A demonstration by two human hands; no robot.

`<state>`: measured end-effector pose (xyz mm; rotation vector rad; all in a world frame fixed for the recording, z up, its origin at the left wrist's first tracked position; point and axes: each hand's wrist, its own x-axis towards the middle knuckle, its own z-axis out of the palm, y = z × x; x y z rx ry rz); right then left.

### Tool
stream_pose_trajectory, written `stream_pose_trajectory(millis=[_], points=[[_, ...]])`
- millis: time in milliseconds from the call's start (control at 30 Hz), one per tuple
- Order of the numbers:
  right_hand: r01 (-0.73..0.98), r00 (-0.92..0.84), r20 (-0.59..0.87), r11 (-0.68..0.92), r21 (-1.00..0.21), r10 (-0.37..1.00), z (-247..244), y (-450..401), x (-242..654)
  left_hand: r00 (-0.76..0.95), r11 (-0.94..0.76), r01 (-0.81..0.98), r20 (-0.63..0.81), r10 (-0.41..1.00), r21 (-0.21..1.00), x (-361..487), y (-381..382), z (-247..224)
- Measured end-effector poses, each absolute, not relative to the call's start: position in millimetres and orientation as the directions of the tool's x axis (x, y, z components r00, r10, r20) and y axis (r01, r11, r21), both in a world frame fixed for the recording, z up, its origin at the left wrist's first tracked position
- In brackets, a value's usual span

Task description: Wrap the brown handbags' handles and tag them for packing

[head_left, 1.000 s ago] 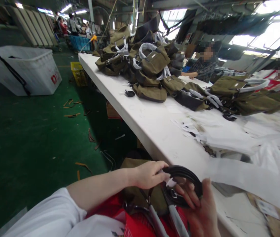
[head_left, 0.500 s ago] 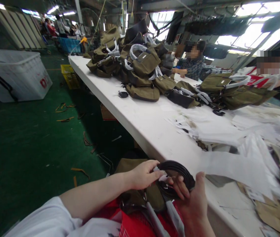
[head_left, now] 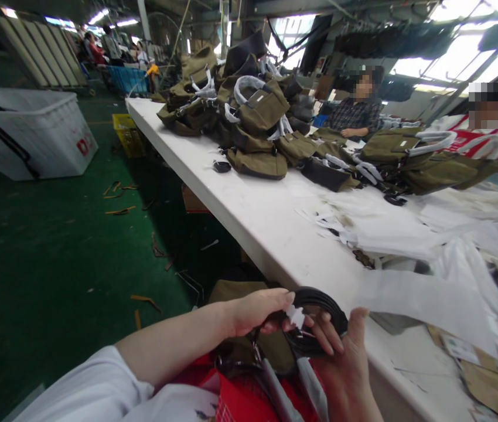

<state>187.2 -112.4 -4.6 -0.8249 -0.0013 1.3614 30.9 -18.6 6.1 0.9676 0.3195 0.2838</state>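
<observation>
A coiled black strap (head_left: 326, 300) is held between both hands, low in the view near the table's edge. My left hand (head_left: 260, 310) pinches its left side, where a piece of white wrapping (head_left: 295, 316) shows at the fingertips. My right hand (head_left: 345, 351) grips the coil from the right, fingers inside the loop and thumb raised outside. Beneath the hands, an olive bag (head_left: 275, 351) with grey-wrapped handles (head_left: 275, 390) rests on my lap against red cloth.
A white table (head_left: 249, 205) bears a heap of olive bags (head_left: 262, 111), with white sheets (head_left: 429, 293) at right. Two people (head_left: 354, 114) (head_left: 495, 126) are across it. A white bin (head_left: 55, 140) and a yellow crate (head_left: 128, 135) stand on the green floor.
The white wrapping at my left fingertips shows more fully, and the left fingers have shifted slightly. The person across the table has moved an arm and sits more upright. The view has shifted slightly.
</observation>
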Motion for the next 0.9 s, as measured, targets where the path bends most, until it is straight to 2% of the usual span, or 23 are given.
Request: stream_pose_trajectory(millis=[133, 233, 300, 333, 400, 433, 467, 500, 600, 700, 800, 900], points=[[-0.732, 0.290, -0.390, -0.060, -0.679, 0.874, -4, -109, 188, 0.939, 0.508, -0.130, -0.059, 0.338, 0.852, 30, -19, 12], [-0.398, 0.526, -0.272, -0.050, -0.916, 0.806, 3, -112, 191, 0.884, 0.454, -0.114, -0.118, 0.451, 0.884, 30, -19, 8], [-0.077, 0.724, -0.071, -0.022, -0.997, 0.686, 10, -121, 193, 0.825, 0.417, -0.065, -0.186, 0.534, 0.907, 31, -19, 3], [0.113, 0.788, 0.069, -0.033, -0.993, 0.612, 14, -126, 193, 0.808, 0.395, -0.044, -0.200, 0.554, 0.918, 31, -19, 0], [0.447, 0.775, 0.315, -0.123, -0.886, 0.548, 20, -138, 191, 0.798, 0.354, -0.022, -0.197, 0.569, 0.935, 32, -17, -5], [0.580, 0.708, 0.386, -0.176, -0.795, 0.592, 22, -143, 189, 0.796, 0.339, -0.017, -0.192, 0.574, 0.941, 33, -17, -6], [0.672, 0.631, 0.396, -0.214, -0.709, 0.667, 23, -146, 187, 0.794, 0.329, -0.013, -0.190, 0.577, 0.944, 33, -17, -7], [0.715, 0.557, 0.341, -0.229, -0.660, 0.757, 23, -147, 185, 0.795, 0.318, -0.008, -0.187, 0.577, 0.948, 33, -16, -7], [0.735, 0.402, 0.105, -0.252, -0.630, 0.910, 19, -141, 181, 0.813, 0.230, 0.023, -0.152, 0.562, 0.973, 31, -16, -5], [0.655, 0.312, -0.019, -0.230, -0.720, 0.950, 17, -134, 180, 0.847, 0.154, 0.051, -0.125, 0.517, 0.987, 28, -13, -1], [0.436, 0.257, -0.132, -0.236, -0.869, 0.957, 26, -139, 178, 0.810, 0.056, 0.160, -0.163, 0.563, 0.986, 24, -7, 3], [0.144, 0.184, -0.255, -0.283, -0.948, 0.949, 41, -155, 176, 0.769, -0.276, 0.345, -0.101, 0.631, 0.897, 23, -7, 4]])
